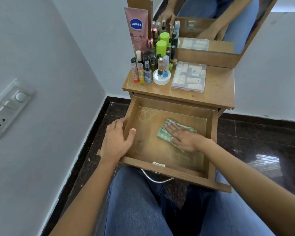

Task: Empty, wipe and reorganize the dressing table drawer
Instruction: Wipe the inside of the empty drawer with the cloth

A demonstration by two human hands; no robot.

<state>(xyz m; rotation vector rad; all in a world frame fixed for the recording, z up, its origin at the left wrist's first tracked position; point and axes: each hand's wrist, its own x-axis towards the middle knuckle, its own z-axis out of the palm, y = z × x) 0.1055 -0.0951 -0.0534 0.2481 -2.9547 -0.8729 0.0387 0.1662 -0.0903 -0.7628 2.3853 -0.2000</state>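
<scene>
The wooden drawer (211, 138) of the dressing table stands pulled out over my lap, with only a cloth inside. My left hand (117, 142) grips the drawer's left wall, thumb inside and fingers outside. My right hand (184, 136) lies flat, palm down, pressing a green checked cloth (165, 132) against the drawer floor at the right middle. Faint chalky green marks show on the floor at the back left and front right.
On the tabletop (218, 89) stand several small bottles and tubes (150, 68), a pink Vaseline tube (137, 29), a white jar (161, 80) and a clear plastic box (189, 77). A mirror (211, 23) rises behind. A wall with a socket (8, 108) is to the left. The floor is dark tile.
</scene>
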